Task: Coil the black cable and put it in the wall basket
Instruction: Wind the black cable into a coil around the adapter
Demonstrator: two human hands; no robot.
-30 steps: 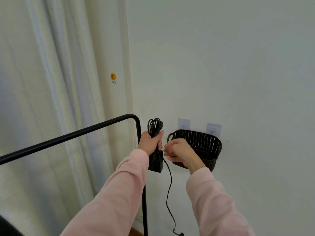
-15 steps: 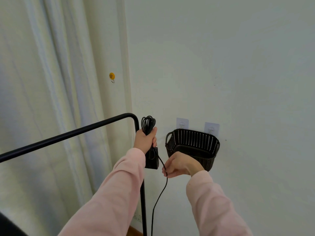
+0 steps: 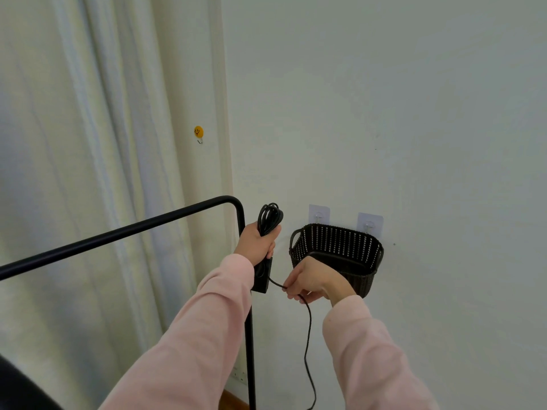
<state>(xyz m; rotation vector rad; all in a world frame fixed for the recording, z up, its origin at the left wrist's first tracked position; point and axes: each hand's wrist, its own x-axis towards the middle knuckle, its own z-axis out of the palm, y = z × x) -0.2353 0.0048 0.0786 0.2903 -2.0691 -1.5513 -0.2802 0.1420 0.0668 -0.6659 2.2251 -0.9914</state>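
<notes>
I am mid-coil, hands apart. My left hand (image 3: pixel 257 242), just left of the dark woven plastic wall basket (image 3: pixel 337 241), is clenched round the gathered loops of the thin black cable (image 3: pixel 268 218), and its blocky black power adapter (image 3: pixel 262 276) hangs below the fist. My right hand (image 3: pixel 313 279), in front of the basket's lower left corner, pinches the loose strand, which trails down below the basket and out of view. I cannot tell how much is left. Next, I reckon: draw that slack up to the loops, wrap until the tail is in, then lift the bundle over the basket's rim
</notes>
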